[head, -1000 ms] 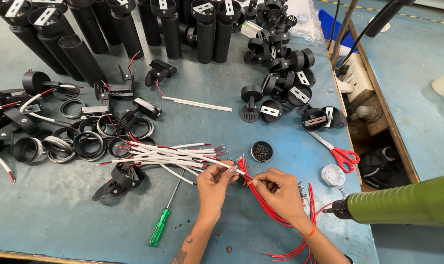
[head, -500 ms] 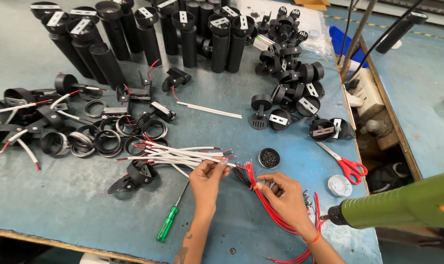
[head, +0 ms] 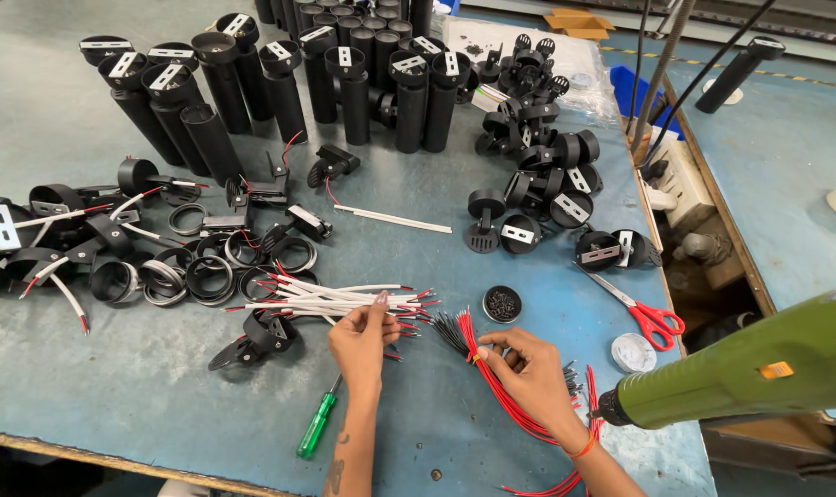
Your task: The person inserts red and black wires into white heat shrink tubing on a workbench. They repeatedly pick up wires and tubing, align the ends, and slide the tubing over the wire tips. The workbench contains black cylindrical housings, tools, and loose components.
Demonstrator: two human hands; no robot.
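Note:
My left hand rests its fingertips on a bundle of white sleeved wires with red tips lying on the blue-grey table. To its right my right hand pinches a bunch of red and black wires that trails toward the table's near edge. A small round black cup of screws sits just beyond the two hands. Close by my left forearm lies a green-handled screwdriver.
Tall black tubes stand at the back. Black rings and brackets are piled at the left, round black fittings at the right. Red-handled scissors, a white tape roll and a green power tool lie at the right.
The view has shifted and widened. My right hand slid down along the red wires while my left hand moved onto the tips of the white wire bundle.

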